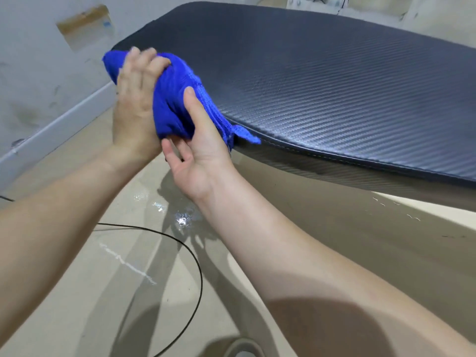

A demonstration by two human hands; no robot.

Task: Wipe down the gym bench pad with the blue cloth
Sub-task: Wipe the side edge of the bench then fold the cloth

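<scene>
The gym bench pad [322,81] is a long black pad with a carbon-weave texture, running from upper middle to the right edge. The blue cloth [175,99] is bunched up at the pad's near left edge, held between both hands. My left hand [136,106] grips the cloth's upper part with curled fingers. My right hand [198,150] holds the lower part, thumb pressed on top and fingers underneath. One corner of the cloth hangs over the pad's stitched edge.
A glossy beige tiled floor [108,279] lies below, with a black cable [190,256] curving across it. A white wall [33,81] with a baseboard stands at the left. A taped patch [85,24] marks the wall.
</scene>
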